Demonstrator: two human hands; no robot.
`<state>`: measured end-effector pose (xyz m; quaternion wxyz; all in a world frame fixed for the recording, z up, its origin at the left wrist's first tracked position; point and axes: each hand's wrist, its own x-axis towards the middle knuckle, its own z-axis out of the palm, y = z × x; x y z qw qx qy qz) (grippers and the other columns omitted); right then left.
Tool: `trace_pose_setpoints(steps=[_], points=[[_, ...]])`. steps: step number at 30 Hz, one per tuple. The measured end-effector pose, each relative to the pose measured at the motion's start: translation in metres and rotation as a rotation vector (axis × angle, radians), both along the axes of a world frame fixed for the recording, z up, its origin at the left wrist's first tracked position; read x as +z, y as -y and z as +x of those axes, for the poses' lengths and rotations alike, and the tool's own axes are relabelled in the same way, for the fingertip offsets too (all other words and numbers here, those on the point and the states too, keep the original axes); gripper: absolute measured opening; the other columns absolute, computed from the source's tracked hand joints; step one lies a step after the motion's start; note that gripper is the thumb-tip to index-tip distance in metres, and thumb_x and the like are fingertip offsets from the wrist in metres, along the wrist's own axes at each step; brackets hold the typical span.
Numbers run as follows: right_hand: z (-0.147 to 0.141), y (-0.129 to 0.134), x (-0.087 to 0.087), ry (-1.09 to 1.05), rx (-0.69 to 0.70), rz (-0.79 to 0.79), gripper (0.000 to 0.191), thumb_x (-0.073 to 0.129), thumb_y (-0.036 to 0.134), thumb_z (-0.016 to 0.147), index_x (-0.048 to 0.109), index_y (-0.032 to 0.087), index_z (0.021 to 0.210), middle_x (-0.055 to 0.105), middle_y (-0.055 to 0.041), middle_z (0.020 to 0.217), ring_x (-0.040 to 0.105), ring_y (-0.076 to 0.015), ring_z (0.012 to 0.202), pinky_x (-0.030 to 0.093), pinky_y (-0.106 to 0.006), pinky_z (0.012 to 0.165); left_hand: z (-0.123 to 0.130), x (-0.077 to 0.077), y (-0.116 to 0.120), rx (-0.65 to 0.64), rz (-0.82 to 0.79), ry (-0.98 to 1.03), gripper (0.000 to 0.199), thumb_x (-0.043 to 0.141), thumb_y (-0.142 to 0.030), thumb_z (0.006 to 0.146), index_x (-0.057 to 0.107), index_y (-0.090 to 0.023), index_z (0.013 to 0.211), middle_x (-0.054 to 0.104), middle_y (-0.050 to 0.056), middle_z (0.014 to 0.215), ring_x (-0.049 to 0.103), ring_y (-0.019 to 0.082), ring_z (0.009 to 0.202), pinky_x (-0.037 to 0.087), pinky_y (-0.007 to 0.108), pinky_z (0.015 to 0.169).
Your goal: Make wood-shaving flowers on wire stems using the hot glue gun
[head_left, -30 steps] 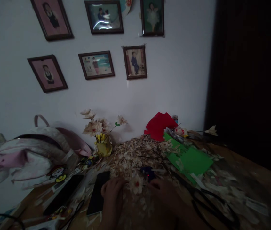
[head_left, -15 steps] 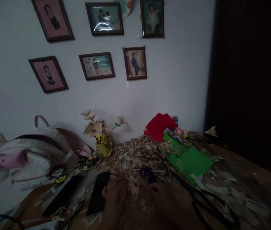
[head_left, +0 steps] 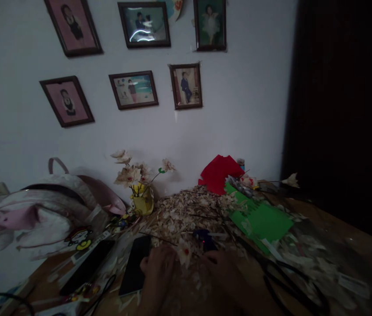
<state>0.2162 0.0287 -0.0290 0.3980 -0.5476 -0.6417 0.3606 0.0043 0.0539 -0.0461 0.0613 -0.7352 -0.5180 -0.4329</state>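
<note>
Between the left hand (head_left: 157, 267) and right hand (head_left: 222, 274): pale flower (head_left: 184, 253), red centre, thin dark stem.

Fingers of both hands curl inward, each set bunched together, right beside the flower; dim light, so cannot tell whether they are clamped on the stem. Heap of pale petals (head_left: 186, 215) lies under and beyond the fingers. Small blue object (head_left: 204, 240) sits just beyond the right fingers, black phone (head_left: 135, 265) just beside the left fingers. Farther out past the right fingers: green paper (head_left: 260, 221), black cord (head_left: 287, 281) on the wooden table (head_left: 334, 228). Well beyond the fingers: red paper (head_left: 218, 173) and, up and left of it, yellow vase (head_left: 142, 201) holding pale flowers.
</note>
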Motion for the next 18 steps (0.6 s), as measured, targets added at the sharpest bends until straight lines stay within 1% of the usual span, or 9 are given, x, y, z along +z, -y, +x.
trace_pose_setpoints(steps=[4,7,12,15,18], points=[[-0.001,0.001,-0.002,0.013,0.003,0.006,0.029,0.048,0.032,0.077,0.071,0.014,0.077,0.071,-0.0063,0.076,0.062,-0.0203,0.073,0.041,-0.024,0.061,0.006,0.006,0.004,0.041,-0.204,0.104,0.021,0.051,-0.033,0.074,0.069,-0.024,0.078,0.072,0.007,0.086,0.062,0.027,0.086,0.042,0.044,0.075],[-0.001,0.002,-0.003,0.028,0.006,0.014,0.029,0.048,0.031,0.077,0.070,0.014,0.078,0.071,-0.0064,0.078,0.062,-0.0201,0.074,0.041,-0.024,0.063,0.008,0.010,0.005,0.012,-0.310,0.212,0.024,0.050,-0.038,0.073,0.069,-0.023,0.075,0.072,0.007,0.087,0.062,0.027,0.088,0.042,0.043,0.080],[-0.002,0.000,-0.004,0.039,-0.004,0.028,0.029,0.046,0.031,0.078,0.070,0.013,0.074,0.071,-0.0068,0.077,0.062,-0.0200,0.074,0.040,-0.025,0.065,0.004,0.010,0.002,-0.080,-0.454,0.433,0.030,0.054,-0.047,0.069,0.069,-0.021,0.071,0.071,0.004,0.080,0.063,0.025,0.083,0.046,0.035,0.078],[-0.002,0.000,-0.004,0.042,-0.009,0.034,0.028,0.047,0.030,0.078,0.069,0.014,0.072,0.070,-0.0057,0.075,0.061,-0.0195,0.073,0.040,-0.024,0.062,0.004,0.007,-0.002,-0.076,-0.534,0.554,0.038,0.056,-0.053,0.065,0.068,-0.018,0.070,0.071,0.004,0.075,0.063,0.025,0.078,0.048,0.033,0.073],[-0.002,0.001,-0.002,0.033,0.004,0.024,0.026,0.048,0.030,0.078,0.069,0.015,0.073,0.070,-0.0043,0.074,0.062,-0.0189,0.073,0.039,-0.023,0.061,0.005,0.008,-0.002,-0.070,-0.567,0.584,0.041,0.056,-0.055,0.063,0.068,-0.017,0.073,0.071,0.004,0.075,0.063,0.024,0.078,0.048,0.030,0.071]])
